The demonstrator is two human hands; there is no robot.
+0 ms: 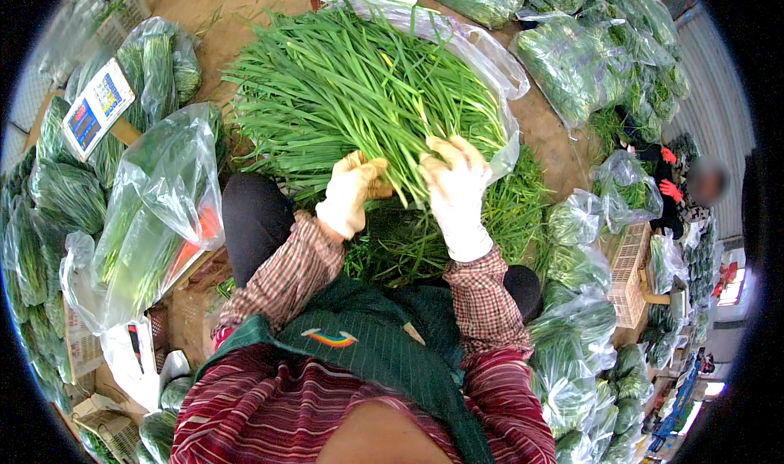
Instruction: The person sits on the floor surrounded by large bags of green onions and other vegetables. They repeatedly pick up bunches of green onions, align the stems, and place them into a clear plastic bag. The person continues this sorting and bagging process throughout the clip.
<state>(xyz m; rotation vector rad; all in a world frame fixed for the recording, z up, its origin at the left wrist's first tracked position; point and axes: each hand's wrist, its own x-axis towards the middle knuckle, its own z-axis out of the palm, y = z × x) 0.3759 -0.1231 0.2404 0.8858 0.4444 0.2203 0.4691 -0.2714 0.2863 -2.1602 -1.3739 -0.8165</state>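
A large heap of long, flat green leaves, apparently Chinese chives [294, 78], lies before me on a clear plastic sheet or bag [511, 81]. My right hand [456, 194], in a pale glove, is closed around the right side of a loose bunch of chives [395, 148]. The bunch slants across the heap, its stem ends toward me between my hands. On the bunch's left edge rest the curled fingers of my left hand [352, 194], also gloved; whether they grip any stems is hidden.
Loose leaf scraps [398, 249] lie below the heap. At left stand a scale display [98, 108] and a filled clear bag [159, 200]. More bagged greens [576, 66] line the right, near a plastic crate [629, 274]. A person in red gloves [670, 189] sits at far right.
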